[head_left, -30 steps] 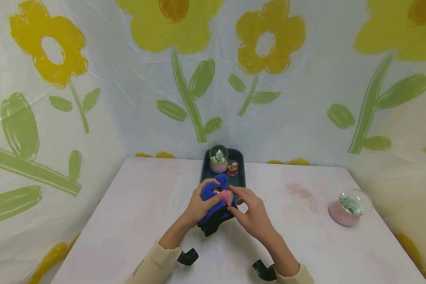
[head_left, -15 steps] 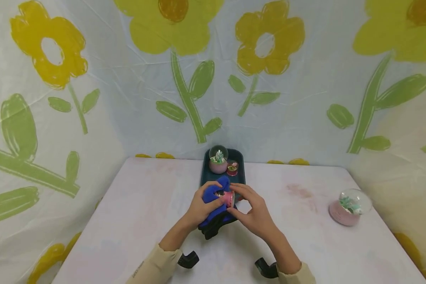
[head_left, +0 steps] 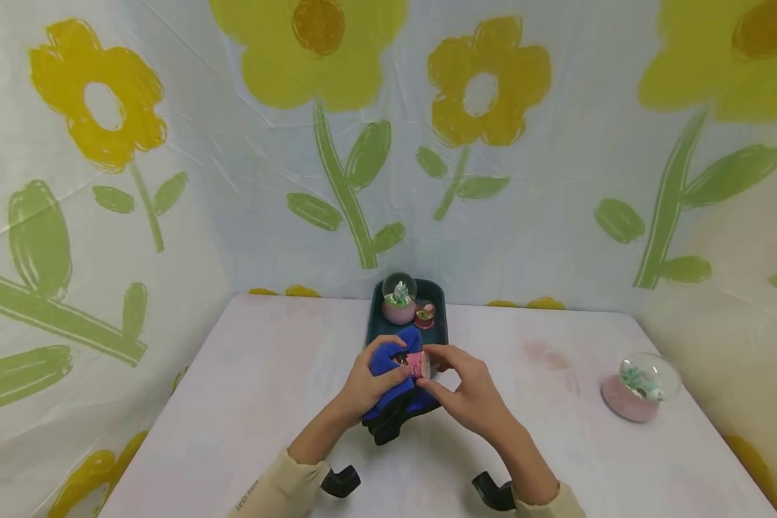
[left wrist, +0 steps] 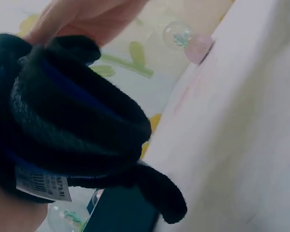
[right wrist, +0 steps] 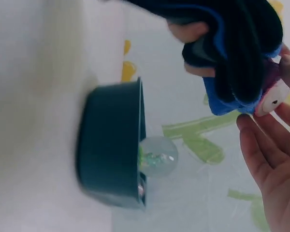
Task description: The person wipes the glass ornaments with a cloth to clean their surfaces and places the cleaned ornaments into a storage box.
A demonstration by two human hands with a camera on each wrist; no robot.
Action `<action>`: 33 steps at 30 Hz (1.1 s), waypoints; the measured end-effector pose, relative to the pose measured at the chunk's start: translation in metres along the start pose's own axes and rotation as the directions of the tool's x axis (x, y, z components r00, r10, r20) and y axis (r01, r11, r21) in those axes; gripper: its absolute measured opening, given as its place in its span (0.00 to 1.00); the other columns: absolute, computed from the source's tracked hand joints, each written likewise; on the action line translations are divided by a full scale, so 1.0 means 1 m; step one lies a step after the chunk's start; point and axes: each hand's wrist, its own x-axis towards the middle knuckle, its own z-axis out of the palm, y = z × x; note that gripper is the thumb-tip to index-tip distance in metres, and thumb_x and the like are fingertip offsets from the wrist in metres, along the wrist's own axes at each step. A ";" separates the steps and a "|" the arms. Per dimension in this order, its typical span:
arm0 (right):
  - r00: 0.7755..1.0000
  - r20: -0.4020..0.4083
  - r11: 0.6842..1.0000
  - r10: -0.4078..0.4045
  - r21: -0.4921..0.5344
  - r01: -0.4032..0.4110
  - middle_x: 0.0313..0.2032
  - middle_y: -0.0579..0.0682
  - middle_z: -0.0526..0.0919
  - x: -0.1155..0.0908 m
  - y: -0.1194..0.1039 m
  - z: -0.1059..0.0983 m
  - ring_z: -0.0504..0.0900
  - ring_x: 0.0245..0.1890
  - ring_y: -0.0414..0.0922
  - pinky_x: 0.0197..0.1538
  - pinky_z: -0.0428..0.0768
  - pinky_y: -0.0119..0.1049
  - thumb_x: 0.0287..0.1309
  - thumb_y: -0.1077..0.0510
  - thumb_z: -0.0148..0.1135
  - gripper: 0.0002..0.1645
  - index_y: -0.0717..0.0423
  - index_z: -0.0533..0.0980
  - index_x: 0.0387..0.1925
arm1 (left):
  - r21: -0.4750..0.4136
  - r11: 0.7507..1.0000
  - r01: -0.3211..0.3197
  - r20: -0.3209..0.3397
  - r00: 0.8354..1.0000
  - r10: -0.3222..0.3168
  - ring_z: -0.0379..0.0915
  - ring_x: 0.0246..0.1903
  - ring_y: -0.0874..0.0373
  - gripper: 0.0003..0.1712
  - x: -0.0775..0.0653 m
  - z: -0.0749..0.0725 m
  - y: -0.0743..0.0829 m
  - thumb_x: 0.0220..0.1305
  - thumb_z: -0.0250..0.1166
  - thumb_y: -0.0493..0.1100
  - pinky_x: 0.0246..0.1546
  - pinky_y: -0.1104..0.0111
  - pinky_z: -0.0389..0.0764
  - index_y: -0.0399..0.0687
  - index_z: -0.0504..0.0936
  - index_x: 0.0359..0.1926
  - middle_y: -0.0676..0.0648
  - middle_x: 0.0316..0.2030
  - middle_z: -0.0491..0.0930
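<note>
In the head view my left hand (head_left: 362, 381) grips a blue cloth with black edging (head_left: 388, 360), bunched around a small pink ornament (head_left: 417, 365). The ornament lies sideways, its base toward the right. My right hand (head_left: 471, 392) pinches this base between thumb and fingers. In the right wrist view the right hand (right wrist: 278, 179) has its fingertips at the round pale base (right wrist: 273, 100), which bears a small dark mark. Folds of the cloth (left wrist: 77, 106) fill much of the left wrist view, with a white printed label (left wrist: 43, 183). The ornament's upper part is mostly hidden by cloth.
Just beyond the hands, a dark teal tray (head_left: 377, 332) holds a snow globe with a pink base (head_left: 399, 311) and a small red ornament (head_left: 424, 316). Another snow globe (head_left: 631, 399) stands at the table's right. A flower-printed cloth wall (head_left: 252, 237) encloses the table.
The pink ornament and cloth have turned slightly in the hands, and the right fingers have shifted around the base. The head view has tilted up a little. Both grips persist.
</note>
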 end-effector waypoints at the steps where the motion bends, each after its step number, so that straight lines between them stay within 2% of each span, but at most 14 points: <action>1: 1.000 0.008 1.000 -0.010 0.001 0.010 0.48 0.45 0.81 0.000 -0.001 -0.001 0.80 0.42 0.40 0.42 0.82 0.39 0.47 0.62 0.76 0.32 0.60 0.75 0.56 | -0.012 1.000 0.013 0.003 1.000 -0.013 0.72 0.50 0.47 0.24 -0.001 0.000 0.001 0.65 0.65 0.48 0.46 0.57 0.79 0.49 0.70 0.58 0.40 0.54 0.69; 6: 0.992 0.039 0.993 -0.119 0.006 0.119 0.56 0.52 0.76 0.001 -0.005 -0.006 0.78 0.47 0.44 0.44 0.79 0.31 0.42 0.68 0.77 0.42 0.61 0.70 0.62 | -0.064 0.996 0.064 -0.003 0.998 -0.064 0.73 0.49 0.47 0.23 0.000 -0.001 0.010 0.65 0.65 0.47 0.46 0.58 0.79 0.50 0.70 0.58 0.41 0.53 0.72; 10: 0.986 0.024 0.986 -0.164 -0.025 0.164 0.59 0.54 0.75 0.004 -0.009 -0.007 0.77 0.53 0.46 0.48 0.78 0.31 0.45 0.72 0.73 0.39 0.59 0.71 0.62 | -0.060 0.996 0.069 0.020 0.997 -0.068 0.73 0.50 0.46 0.24 0.002 0.000 0.017 0.65 0.65 0.50 0.47 0.56 0.79 0.52 0.70 0.58 0.40 0.54 0.72; 17: 0.996 0.035 0.995 -0.082 -0.051 0.083 0.51 0.49 0.80 -0.001 -0.011 -0.004 0.79 0.42 0.42 0.40 0.82 0.37 0.50 0.66 0.73 0.31 0.59 0.74 0.58 | 0.001 0.998 0.061 0.041 0.997 -0.061 0.73 0.51 0.45 0.25 -0.009 0.001 0.013 0.64 0.65 0.53 0.47 0.56 0.79 0.53 0.69 0.58 0.40 0.57 0.69; 24: 0.996 0.066 0.997 -0.063 0.039 0.060 0.58 0.52 0.76 0.001 -0.007 -0.005 0.76 0.54 0.46 0.46 0.80 0.34 0.44 0.69 0.76 0.38 0.58 0.73 0.60 | 0.000 0.998 0.061 0.032 0.998 -0.061 0.72 0.52 0.44 0.25 -0.005 -0.004 0.003 0.63 0.65 0.56 0.46 0.55 0.80 0.55 0.70 0.56 0.41 0.57 0.69; 29: 0.997 0.058 0.997 -0.060 0.043 0.057 0.54 0.52 0.79 0.000 -0.004 0.000 0.79 0.46 0.46 0.42 0.81 0.36 0.47 0.70 0.74 0.32 0.57 0.76 0.56 | 0.012 0.999 0.048 0.032 0.998 -0.049 0.71 0.53 0.44 0.25 -0.004 -0.006 0.000 0.63 0.65 0.55 0.47 0.55 0.79 0.54 0.70 0.57 0.41 0.58 0.68; 33: 0.999 0.038 0.999 0.024 0.031 -0.025 0.51 0.49 0.81 -0.005 -0.003 0.007 0.81 0.41 0.42 0.40 0.82 0.35 0.48 0.66 0.74 0.31 0.58 0.76 0.56 | 0.047 0.998 0.037 0.018 0.999 -0.038 0.69 0.54 0.41 0.24 -0.006 -0.005 -0.004 0.63 0.66 0.55 0.48 0.54 0.79 0.55 0.70 0.56 0.40 0.61 0.66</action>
